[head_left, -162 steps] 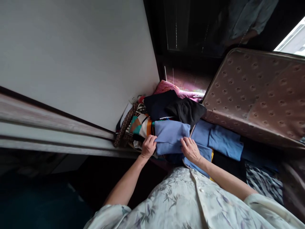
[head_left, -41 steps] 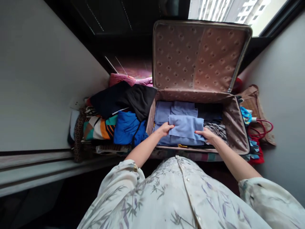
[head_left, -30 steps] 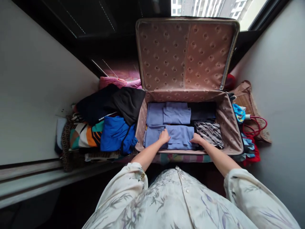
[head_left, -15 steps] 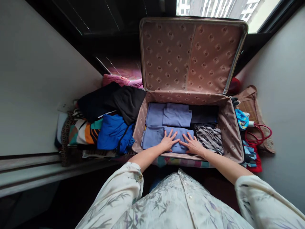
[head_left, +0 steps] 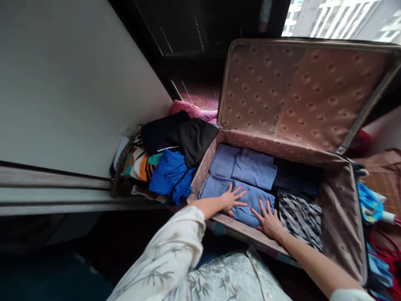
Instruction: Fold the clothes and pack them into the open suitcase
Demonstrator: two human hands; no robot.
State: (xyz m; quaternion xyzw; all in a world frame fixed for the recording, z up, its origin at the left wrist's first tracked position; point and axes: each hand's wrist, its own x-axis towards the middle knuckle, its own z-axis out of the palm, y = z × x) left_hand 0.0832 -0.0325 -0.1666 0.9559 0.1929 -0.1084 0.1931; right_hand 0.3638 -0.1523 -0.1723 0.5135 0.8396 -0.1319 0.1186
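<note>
Below the window (head_left: 341,19), splayed hands (head_left: 230,200) are seemingly pressing cloth (head_left: 255,197), near left in the suitcase (head_left: 341,221); continuing is requiring release.

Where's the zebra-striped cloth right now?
In the head view, the zebra-striped cloth lies in the open suitcase, just right of the folded blue cloth under the right hand.

Left hand (head_left: 230,200) palm down, fingers (head_left: 240,204) fanned, pointing right. Right hand (head_left: 271,221) also palm down, splayed, angled forward-left. Near each other, not touching; neither grasping. Left forearm (head_left: 207,207) roughly level across view, right forearm (head_left: 316,257) diagonal from lower right.
</note>
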